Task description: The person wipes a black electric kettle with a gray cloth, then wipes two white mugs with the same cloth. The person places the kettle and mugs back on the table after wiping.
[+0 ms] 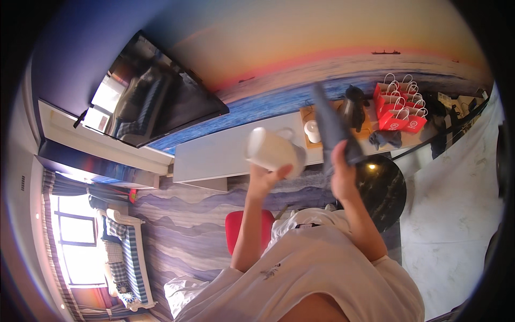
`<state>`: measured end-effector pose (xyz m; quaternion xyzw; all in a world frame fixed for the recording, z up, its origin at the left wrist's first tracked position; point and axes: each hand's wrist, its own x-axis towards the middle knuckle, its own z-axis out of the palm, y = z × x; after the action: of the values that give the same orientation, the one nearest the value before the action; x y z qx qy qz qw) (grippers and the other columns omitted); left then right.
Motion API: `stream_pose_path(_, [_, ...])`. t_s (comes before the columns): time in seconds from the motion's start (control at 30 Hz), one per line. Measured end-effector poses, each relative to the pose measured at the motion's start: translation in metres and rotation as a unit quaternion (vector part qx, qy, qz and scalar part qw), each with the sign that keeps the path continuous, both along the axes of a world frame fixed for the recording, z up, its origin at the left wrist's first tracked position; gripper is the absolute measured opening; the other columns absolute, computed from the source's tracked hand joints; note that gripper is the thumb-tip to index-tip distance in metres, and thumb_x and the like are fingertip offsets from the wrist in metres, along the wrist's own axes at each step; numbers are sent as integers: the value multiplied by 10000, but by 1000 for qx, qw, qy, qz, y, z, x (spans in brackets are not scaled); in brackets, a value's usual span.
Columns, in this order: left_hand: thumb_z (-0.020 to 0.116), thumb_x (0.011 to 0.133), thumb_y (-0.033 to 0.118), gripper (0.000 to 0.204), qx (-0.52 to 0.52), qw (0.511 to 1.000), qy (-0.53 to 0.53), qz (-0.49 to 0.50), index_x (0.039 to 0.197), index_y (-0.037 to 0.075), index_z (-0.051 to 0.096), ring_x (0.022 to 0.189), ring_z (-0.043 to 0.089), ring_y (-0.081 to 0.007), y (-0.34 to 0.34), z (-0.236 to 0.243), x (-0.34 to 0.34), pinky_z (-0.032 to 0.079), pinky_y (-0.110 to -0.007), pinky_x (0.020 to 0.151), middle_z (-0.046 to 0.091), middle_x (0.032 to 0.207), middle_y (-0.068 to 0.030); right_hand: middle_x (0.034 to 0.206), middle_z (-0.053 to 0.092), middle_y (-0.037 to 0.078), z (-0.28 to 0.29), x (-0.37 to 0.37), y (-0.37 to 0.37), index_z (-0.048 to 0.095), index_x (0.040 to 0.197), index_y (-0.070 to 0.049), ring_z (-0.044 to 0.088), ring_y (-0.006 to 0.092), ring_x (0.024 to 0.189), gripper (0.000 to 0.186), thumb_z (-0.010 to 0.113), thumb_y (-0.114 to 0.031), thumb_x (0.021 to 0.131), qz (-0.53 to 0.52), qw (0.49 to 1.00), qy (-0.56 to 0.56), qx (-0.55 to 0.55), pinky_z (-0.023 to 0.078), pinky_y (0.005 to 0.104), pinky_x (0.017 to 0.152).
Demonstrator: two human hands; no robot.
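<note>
My left hand (262,182) grips a white mug (270,152), tipped on its side in mid-air with its handle toward the far side. In my right hand (344,180) is a dark grey cloth (331,121), held up and blurred by motion. Mug and cloth are a short way apart. Beyond the cloth, a white cup (311,130) stands on a wooden tray (310,113), beside a dark kettle (352,109). Another crumpled grey cloth (385,140) lies right of the tray.
A long white counter (225,153) runs along the mural wall, with several red paper bags (399,110) at its right. A round black table (383,188) stands near my right forearm, a red chair (248,231) by my left. A television (166,96) hangs far left; a sofa (127,257) is by the window.
</note>
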<state>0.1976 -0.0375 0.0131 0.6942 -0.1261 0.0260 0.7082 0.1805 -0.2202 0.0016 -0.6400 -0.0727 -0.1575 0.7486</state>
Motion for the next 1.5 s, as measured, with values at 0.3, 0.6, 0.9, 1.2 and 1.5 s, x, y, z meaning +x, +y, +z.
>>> stream_pose_path(0.3, [789,607,166,439,208,969,-50,-125,979,18,610,774,612,-179,62,39,-10,496,-329,727,652,870,-84,1348,418,187,61,5,85,415,1363,-76,451,388,1203,540,516,-361,916,150,979,-90,-103,368,421,1008])
stream_pose_path(0.6, [722,677,200,415,-69,992,96,-32,1009,-9,586,833,577,-128,123,-15,5,479,-281,738,628,916,-69,1464,265,221,20,-18,160,237,1453,-53,349,439,1296,660,517,-338,927,69,975,-58,-203,330,447,1046])
stream_pose_path(0.9, [494,855,412,506,120,990,-55,43,1112,-21,543,840,556,-318,155,0,-7,438,-383,793,594,901,-185,1324,453,163,-8,-33,201,243,1421,-22,489,239,1187,641,588,-219,918,112,984,139,-20,429,364,956])
stream_pose_path(1.2, [452,886,440,548,82,981,-123,123,1217,6,499,1155,411,-276,170,17,-26,324,-408,970,438,1258,-168,1103,582,49,7,-20,209,467,1247,-43,569,132,1007,638,799,-74,704,160,960,134,186,487,298,861])
stream_pose_path(1.5, [524,867,386,589,-103,988,41,104,1292,-20,478,1147,479,-208,141,27,-37,357,-334,979,535,1222,-139,1209,562,75,23,-18,175,409,1335,-15,522,158,1123,680,764,-145,770,209,935,113,264,415,311,964])
